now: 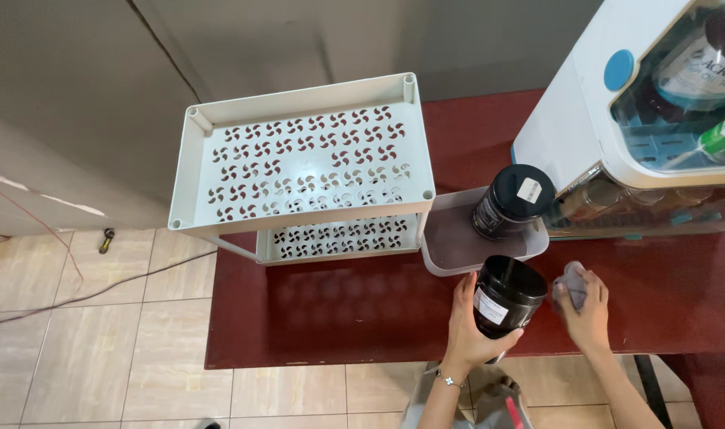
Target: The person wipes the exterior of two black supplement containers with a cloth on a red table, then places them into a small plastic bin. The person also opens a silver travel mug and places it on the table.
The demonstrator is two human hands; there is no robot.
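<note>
Black jar wiped over dark red worktop (339, 318).
White perforated plastic rack (307, 155) stands left; clear tray (446, 254) holds a second black jar (512, 201). Left hand (470, 326) clamped on glossy cylindrical black jar (505, 303); right hand (587, 310) clutches crumpled grey cloth (571, 284) beside it.
</note>
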